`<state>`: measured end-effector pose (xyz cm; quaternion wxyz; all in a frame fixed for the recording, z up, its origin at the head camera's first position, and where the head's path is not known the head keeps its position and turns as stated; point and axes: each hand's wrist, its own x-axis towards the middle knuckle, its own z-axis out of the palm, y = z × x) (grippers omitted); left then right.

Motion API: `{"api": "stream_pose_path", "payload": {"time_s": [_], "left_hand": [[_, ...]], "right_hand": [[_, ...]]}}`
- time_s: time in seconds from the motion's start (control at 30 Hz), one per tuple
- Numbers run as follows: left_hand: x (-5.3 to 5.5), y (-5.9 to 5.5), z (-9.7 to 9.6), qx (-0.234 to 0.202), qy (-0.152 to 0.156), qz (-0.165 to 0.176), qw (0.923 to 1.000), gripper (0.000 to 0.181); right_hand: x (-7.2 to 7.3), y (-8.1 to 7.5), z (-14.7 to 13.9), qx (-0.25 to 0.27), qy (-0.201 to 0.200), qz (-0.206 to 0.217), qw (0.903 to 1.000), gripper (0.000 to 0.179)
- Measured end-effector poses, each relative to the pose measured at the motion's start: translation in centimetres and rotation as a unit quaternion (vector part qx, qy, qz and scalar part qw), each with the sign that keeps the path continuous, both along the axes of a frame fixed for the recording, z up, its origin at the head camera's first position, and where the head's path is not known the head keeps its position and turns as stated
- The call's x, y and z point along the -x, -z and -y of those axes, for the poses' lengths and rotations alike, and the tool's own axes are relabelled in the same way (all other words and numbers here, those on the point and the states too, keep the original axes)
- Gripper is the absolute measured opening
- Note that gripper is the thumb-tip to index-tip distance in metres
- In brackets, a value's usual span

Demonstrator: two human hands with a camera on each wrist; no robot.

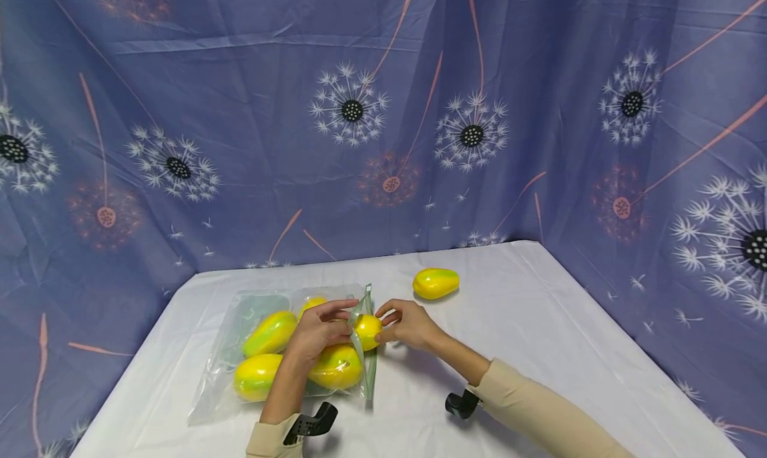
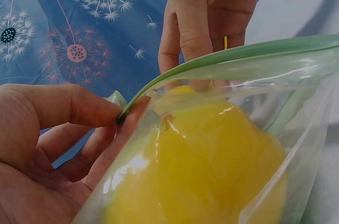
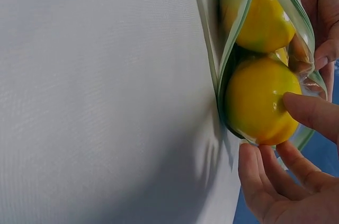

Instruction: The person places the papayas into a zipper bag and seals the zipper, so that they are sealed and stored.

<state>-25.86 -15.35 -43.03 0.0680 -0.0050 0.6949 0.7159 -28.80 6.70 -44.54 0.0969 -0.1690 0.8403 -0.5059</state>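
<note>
A clear zip bag (image 1: 244, 306) with a green-edged mouth lies on the table, holding several yellow-green papayas (image 1: 269, 333). My left hand (image 1: 319, 333) reaches over it and pinches the rim of the mouth between thumb and fingers, as the left wrist view shows at the green zip strip (image 2: 212, 60). At the opening, my right hand (image 1: 410, 323) grips one papaya (image 3: 262, 101), thumb on its side and fingertips beneath. That papaya sits partly inside the mouth, beside another bagged papaya (image 3: 265, 17). Its far end is hidden within the bag.
One loose papaya (image 1: 436, 283) lies on the white-covered table (image 1: 515, 351), behind and to the right of the bag. A blue dandelion-print curtain (image 1: 269, 132) hangs around the back and sides of the table.
</note>
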Motion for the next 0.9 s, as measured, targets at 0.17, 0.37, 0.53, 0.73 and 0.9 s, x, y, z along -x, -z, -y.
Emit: {"api": "stream_pose_path", "payload": {"time_s": [0.17, 0.37, 0.53, 0.73, 0.9], "left_hand": [[0.04, -0.02, 0.02, -0.003, 0.001, 0.000, 1.0000, 0.050], [0.08, 0.06, 0.04, 0.000, 0.002, 0.002, 1.0000, 0.051], [0.05, 0.07, 0.04, -0.002, -0.001, 0.001, 1.0000, 0.051], [0.17, 0.00, 0.04, -0.002, -0.006, 0.006, 1.0000, 0.050], [0.12, 0.07, 0.00, -0.006, -0.002, 0.008, 0.9999, 0.050]], "right_hand": [[0.03, 0.27, 0.36, 0.016, 0.004, 0.004, 0.9999, 0.039], [-0.02, 0.31, 0.57, 0.017, 0.006, 0.005, 0.9998, 0.037], [0.03, 0.35, 0.59, 0.021, 0.005, 0.005, 0.9998, 0.037], [0.02, 0.37, 0.63, 0.021, 0.006, 0.006, 0.9997, 0.037], [-0.08, 0.38, 0.76, 0.039, 0.004, 0.015, 0.9991, 0.035]]}}
